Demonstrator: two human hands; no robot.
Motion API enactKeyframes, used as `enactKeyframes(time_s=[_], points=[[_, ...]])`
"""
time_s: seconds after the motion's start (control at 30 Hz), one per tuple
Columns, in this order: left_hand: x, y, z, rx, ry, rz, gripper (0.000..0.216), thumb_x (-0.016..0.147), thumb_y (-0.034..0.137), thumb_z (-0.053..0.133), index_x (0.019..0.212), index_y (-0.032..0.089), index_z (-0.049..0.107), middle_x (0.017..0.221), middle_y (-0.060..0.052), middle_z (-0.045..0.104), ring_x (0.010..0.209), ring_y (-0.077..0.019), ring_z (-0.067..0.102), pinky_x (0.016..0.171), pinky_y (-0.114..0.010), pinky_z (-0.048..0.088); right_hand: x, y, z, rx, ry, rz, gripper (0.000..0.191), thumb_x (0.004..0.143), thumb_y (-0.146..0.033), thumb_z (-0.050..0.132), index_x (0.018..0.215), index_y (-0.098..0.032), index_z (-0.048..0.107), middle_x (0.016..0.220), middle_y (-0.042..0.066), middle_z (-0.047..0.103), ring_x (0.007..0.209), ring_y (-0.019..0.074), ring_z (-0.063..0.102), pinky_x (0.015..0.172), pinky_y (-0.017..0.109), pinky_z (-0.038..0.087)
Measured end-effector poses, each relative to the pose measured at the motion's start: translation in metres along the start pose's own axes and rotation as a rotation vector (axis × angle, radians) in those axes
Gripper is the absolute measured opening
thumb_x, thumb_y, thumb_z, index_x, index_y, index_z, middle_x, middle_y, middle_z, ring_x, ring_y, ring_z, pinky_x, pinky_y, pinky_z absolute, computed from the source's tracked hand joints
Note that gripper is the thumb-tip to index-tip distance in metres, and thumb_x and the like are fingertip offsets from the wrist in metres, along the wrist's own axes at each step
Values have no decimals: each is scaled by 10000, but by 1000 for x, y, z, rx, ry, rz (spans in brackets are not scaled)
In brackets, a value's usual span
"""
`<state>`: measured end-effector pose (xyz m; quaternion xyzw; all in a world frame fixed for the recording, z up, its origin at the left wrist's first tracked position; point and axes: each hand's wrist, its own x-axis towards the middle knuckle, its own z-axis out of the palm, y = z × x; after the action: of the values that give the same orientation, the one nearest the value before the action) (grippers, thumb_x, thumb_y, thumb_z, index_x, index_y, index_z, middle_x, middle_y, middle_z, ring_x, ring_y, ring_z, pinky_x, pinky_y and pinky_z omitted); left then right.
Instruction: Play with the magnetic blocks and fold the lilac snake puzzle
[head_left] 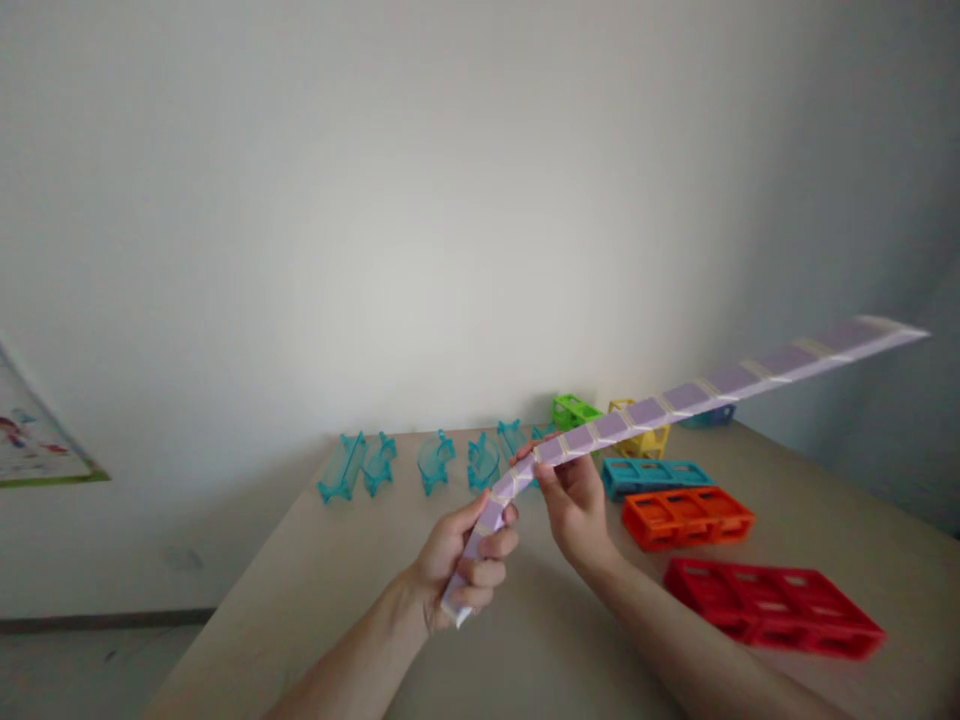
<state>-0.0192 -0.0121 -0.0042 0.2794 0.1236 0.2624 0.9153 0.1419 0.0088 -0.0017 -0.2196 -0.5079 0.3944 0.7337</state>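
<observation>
A long purple strip (705, 385) made of square tiles joined edge to edge rises from lower centre up to the far right. My left hand (461, 560) is closed round its lower end, thumb on top. My right hand (574, 500) pinches the strip a little further along, where it bends. The rest of the strip hangs free in the air above the table.
On the beige table (360, 590) lie several clear teal curved pieces (424, 460) near the wall, a green frame (574, 410), a yellow frame (637, 435), and flat teal (652, 475), orange (686, 515) and red (772, 605) tile rows at right. A poster (34, 440) hangs at left.
</observation>
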Motion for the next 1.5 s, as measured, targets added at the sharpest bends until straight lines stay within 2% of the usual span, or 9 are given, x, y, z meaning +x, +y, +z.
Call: enactKeyframes(time_s=[0.17, 0.3, 0.6, 0.73, 0.83, 0.93, 1.23, 1.37, 1.5], points=[[-14, 7, -1, 4, -28, -159, 345, 919, 504, 380, 835, 187, 485, 508, 102, 242, 330, -6, -68, 229, -125, -23, 4, -11, 1, 212, -88, 191, 309, 742, -328, 725, 970, -237, 538, 816, 27, 676, 755, 215, 625, 716, 366, 474], [-15, 8, 0, 114, -83, -299, 370, 890, 546, 407, 845, 192, 502, 514, 88, 276, 326, -17, -15, 236, -143, 19, 5, -19, 0, 311, -122, 341, 314, 731, -350, 709, 973, -217, 559, 729, 26, 655, 646, 219, 614, 639, 365, 468], [4, -5, -17, 347, -93, -266, 516, 832, 686, 355, 811, 197, 520, 502, 69, 371, 298, -54, 205, 271, -189, 263, 33, -43, 5, 422, 0, 264, 160, 842, -364, 570, 923, -228, 593, 668, -27, 473, 547, 122, 454, 519, 263, 385], [12, -5, -25, 412, 41, -157, 455, 853, 614, 425, 899, 186, 574, 499, 79, 365, 305, -48, 202, 297, -178, 224, 95, -71, 22, 9, -101, 63, 180, 860, -359, 552, 968, -225, 603, 708, -20, 482, 512, 102, 421, 481, 247, 314], [13, -3, -25, 390, 102, -137, 397, 851, 573, 478, 870, 190, 580, 511, 85, 336, 321, -34, 161, 326, -172, 135, 147, -73, 41, -641, -238, -188, 240, 903, -364, 491, 986, -189, 632, 757, 11, 524, 544, 114, 451, 523, 267, 347], [11, -2, -23, 407, 91, -130, 331, 835, 511, 556, 833, 180, 571, 504, 92, 300, 331, -28, 132, 350, -190, 68, 183, -49, 58, -1408, -504, -378, 296, 957, -294, 385, 1018, -154, 638, 953, 88, 570, 827, 191, 556, 733, 311, 415], [12, -3, -17, 461, 52, -138, 317, 758, 448, 690, 792, 168, 545, 477, 109, 284, 331, -9, 125, 382, -214, 30, 187, 62, 67, -1691, -848, -307, 203, 886, -136, 484, 980, -97, 661, 1066, 184, 594, 1040, 272, 530, 866, 341, 416], [13, -3, -17, 473, 42, -127, 288, 765, 421, 687, 780, 171, 545, 465, 106, 295, 326, -14, 130, 373, -214, 41, 179, 87, 65, -1749, -879, -289, 200, 906, -170, 507, 1033, -95, 641, 1124, 181, 591, 1158, 297, 477, 945, 408, 400], [14, -4, -16, 489, 61, -122, 269, 762, 401, 690, 769, 172, 549, 453, 107, 290, 316, -19, 130, 359, -210, 49, 172, 102, 60, -1777, -944, -221, 301, 905, -301, 568, 1158, -139, 571, 1198, 108, 572, 1055, 236, 574, 890, 441, 481]])
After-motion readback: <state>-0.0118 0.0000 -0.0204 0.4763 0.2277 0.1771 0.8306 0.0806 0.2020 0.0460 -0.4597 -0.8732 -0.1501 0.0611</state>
